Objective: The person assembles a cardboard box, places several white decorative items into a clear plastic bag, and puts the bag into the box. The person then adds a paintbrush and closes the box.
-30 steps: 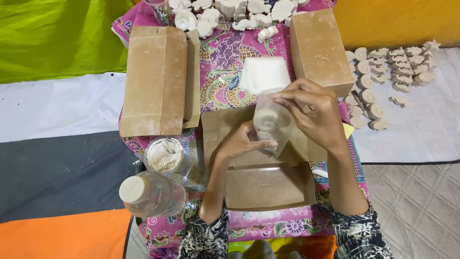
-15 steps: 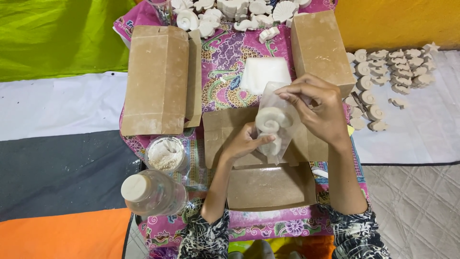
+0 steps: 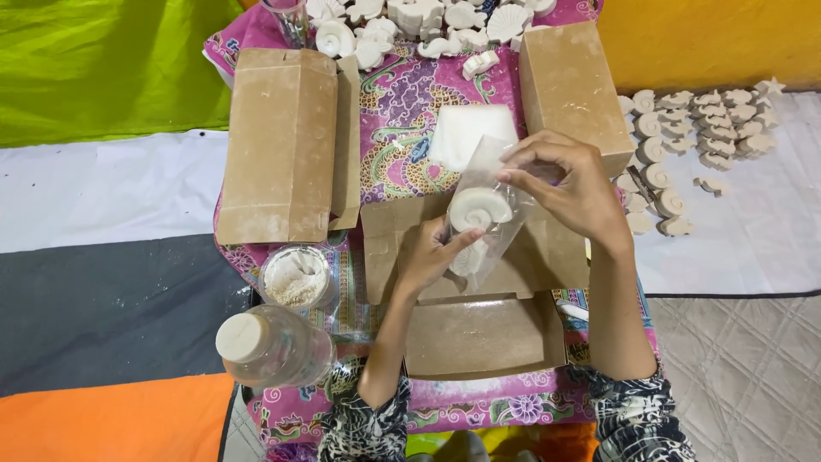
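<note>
The table (image 3: 402, 94) is covered by a pink patterned cloth. On it, at 10 o'clock from the hands, lies a large closed brown box (image 3: 278, 141); a second brown box (image 3: 575, 90) stands at 1 o'clock. An open flat carton (image 3: 479, 329) lies under the hands, reaching toward 6 o'clock. At 8 o'clock lies a clear bottle (image 3: 274, 344) with a white cap, and just above it a small round tub of white powder (image 3: 296, 275). A white square pad (image 3: 469, 133) sits at 12 o'clock, with white shell-shaped casts (image 3: 410, 21) heaped beyond it at the far edge. More small shell casts (image 3: 701, 128) lie in rows on the white sheet at 3 o'clock.

The right hand (image 3: 569, 184) is pinched shut on the upper edge of a clear plastic bag (image 3: 492, 210), holding it over the carton. The left hand (image 3: 432, 252) cups the bag from below, fingers closed against its lower part. Inside the bag sits a white spiral shell cast (image 3: 479, 208), with another pale piece beneath it, its shape too blurred to tell
</note>
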